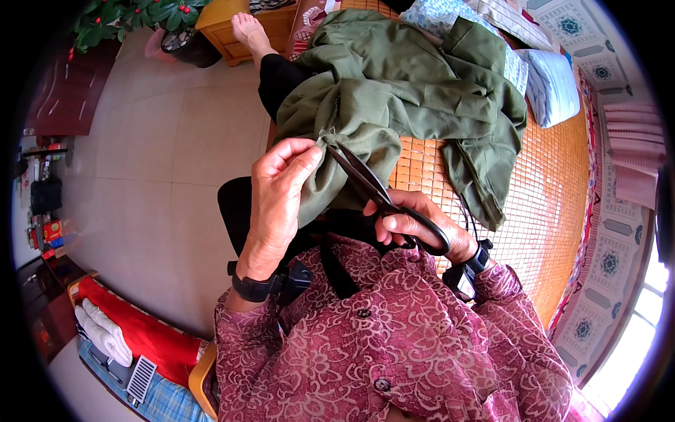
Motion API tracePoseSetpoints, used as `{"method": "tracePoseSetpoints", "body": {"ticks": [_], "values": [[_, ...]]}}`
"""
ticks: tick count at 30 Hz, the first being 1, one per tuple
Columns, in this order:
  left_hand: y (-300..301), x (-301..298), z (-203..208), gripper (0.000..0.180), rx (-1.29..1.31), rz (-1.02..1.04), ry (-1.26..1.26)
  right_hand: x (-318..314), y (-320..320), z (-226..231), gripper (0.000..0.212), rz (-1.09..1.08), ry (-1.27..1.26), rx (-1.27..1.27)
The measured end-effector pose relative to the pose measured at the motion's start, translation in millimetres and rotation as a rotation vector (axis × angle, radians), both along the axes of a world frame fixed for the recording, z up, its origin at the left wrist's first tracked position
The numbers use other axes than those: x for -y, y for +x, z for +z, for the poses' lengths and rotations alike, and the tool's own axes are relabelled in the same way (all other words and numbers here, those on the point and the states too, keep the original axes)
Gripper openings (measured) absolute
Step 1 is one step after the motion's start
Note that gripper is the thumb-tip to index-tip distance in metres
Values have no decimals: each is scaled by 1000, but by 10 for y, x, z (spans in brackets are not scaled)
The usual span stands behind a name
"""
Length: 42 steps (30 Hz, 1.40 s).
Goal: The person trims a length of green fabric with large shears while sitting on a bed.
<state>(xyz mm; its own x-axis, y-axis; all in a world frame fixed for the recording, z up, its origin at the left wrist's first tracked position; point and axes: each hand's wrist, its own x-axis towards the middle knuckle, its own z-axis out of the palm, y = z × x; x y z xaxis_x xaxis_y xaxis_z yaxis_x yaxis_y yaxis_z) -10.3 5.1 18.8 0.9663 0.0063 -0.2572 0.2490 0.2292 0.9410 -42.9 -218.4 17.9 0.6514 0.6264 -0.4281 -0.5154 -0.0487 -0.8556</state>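
In the head view, we see a green garment [422, 95] draped across a person's dark-trousered leg [275, 88] and out over a tan, small-tiled mat [545, 186]. One long piece of it trails down the mat at the garment's near right. Beyond that side the mat runs on to a patterned border [589, 176]; left of the garment, pale floor tiles [148, 151] offer the broadest room for moving. A light-blue folded cushion [553, 90] sits just beside the garment's right edge, while a wooden cabinet [219, 32] stands past its far left. Well left of the garment we spot a red package [52, 231], any lettering on it too small for us to read. At the garment's near left edge, the left hand [281, 186] pinches a fold of its cloth between thumb and fingers. Lower and to the right of that fold, the right hand [422, 221] grips black scissors [369, 184] by the handles, fingers curled. The narrowly parted blades reach the pinched cloth; we cannot tell whether they touch it.
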Motion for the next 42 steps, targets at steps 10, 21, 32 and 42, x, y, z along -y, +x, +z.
{"method": "tracePoseSetpoints", "body": {"ticks": [10, 21, 32, 42], "values": [[-58, 26, -10, 9, 24, -213, 191, -88, 24, 35, 40, -212, 43, -76], [-34, -2, -5, 10, 37, -135, 106, -61, 488, -50, 55, -512, -284, 605], [-51, -66, -65, 11, -44, -178, 45, -18, 672, -180, 42, -561, -653, 795], [0, -39, -20, 12, -16, -52, -33, 145, 278, 263, 37, -303, -191, 313]]}}
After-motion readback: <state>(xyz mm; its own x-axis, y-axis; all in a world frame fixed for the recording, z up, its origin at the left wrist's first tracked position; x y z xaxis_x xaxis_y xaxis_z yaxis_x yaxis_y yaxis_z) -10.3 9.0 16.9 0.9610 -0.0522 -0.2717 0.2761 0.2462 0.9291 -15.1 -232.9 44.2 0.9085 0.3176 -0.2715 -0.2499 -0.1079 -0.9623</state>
